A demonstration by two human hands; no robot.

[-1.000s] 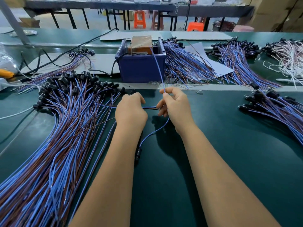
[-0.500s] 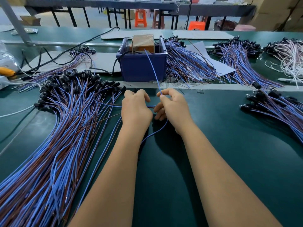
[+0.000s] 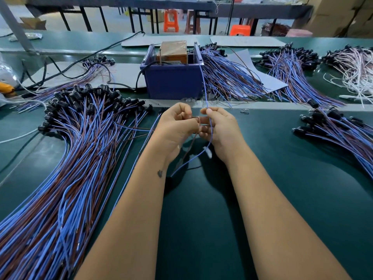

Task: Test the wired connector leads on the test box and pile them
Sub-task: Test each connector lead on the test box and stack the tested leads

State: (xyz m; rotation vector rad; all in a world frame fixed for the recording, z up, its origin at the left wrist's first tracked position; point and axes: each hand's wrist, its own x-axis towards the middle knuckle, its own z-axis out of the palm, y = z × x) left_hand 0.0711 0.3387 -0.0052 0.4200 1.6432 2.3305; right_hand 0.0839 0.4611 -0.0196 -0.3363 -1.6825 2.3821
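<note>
Workshop floor behind the green bench [image 3: 282, 199]

Orange plastic stools [image 3: 171, 20] under dark metal-legged tables [image 3: 141, 4] out back, cardboard boxes [image 3: 339, 15] stacked far right, pale concrete floor [image 3: 84, 19].

orange stools [image 3: 171, 20] beyond the far bench | grey sheets [image 3: 246, 41] flat on green belt | yellow-handled tool [image 3: 6, 87], perhaps, at left edge | cardboard boxes [image 3: 341, 15] stacked top right

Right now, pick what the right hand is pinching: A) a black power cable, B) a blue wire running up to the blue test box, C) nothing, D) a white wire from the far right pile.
B: the right hand pinches a blue wire that rises to the blue test box.
</note>
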